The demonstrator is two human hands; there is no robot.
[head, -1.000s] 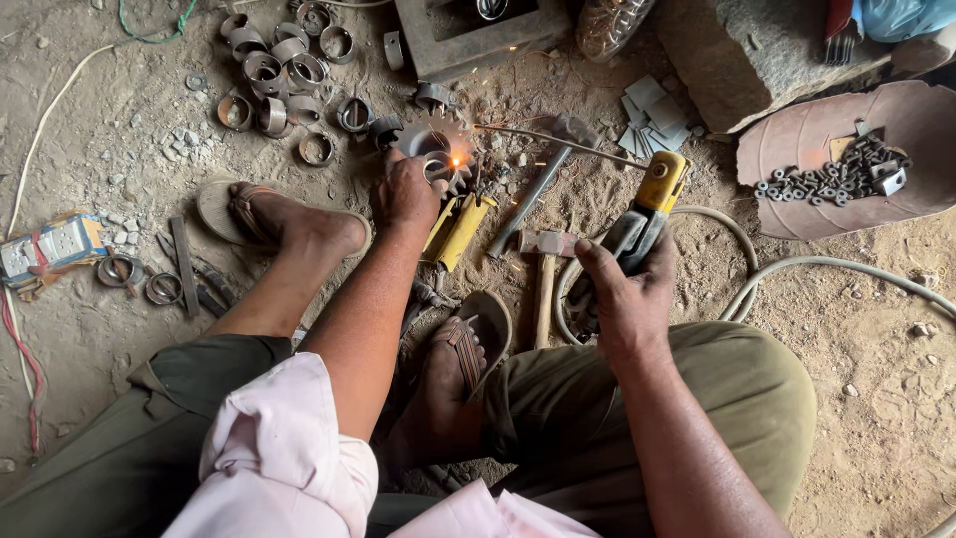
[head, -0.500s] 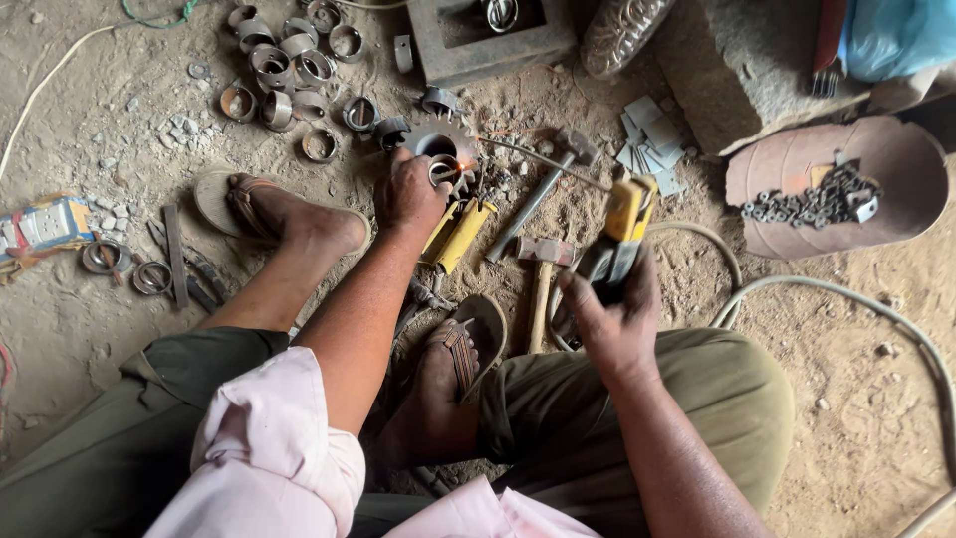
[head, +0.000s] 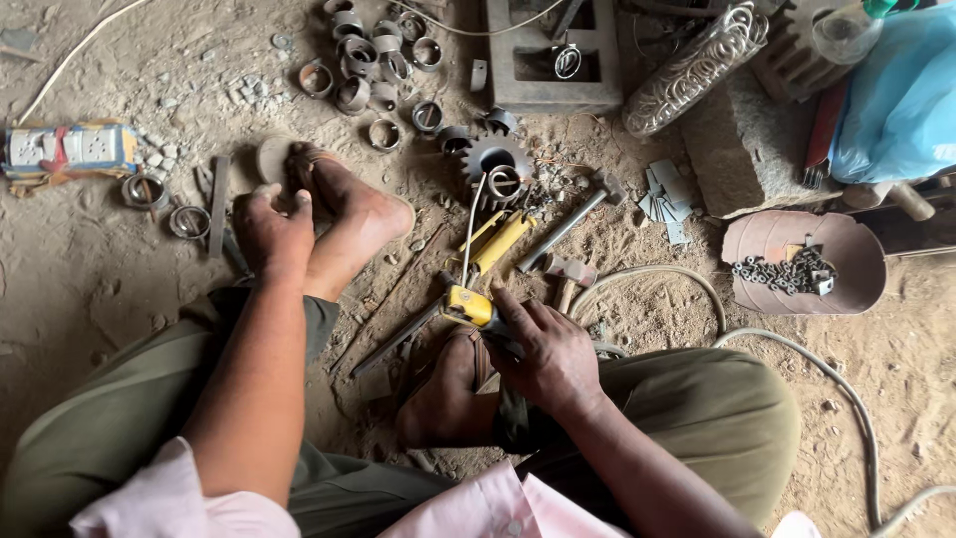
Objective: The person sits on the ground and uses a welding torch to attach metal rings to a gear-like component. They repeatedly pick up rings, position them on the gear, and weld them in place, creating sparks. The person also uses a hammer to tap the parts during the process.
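One welding electrode holder, yellow-handled, is sitting in my right hand, whose fingers are closing around its grip; its thin rod is reaching up toward a toothed gear lying on the sandy floor, with a small metal ring resting on the gear's face. I cannot tell whether the rod tip is touching the ring or stopping just short.

My left hand is resting on my bare left foot, fingers curling loosely and holding nothing.

Around the gear I am logging: a cluster of short steel rings above left, a yellow-handled tool just below, a hammer to the right, a stone block and a shallow pan of small metal parts farther right. A pale cable is looping past my right knee.

Risk, as I am judging it: bare feet and uncovered hands are sitting near the gear, so sparks or hot metal could burn skin; the cable could snag my leg and jerk the rod off the ring.
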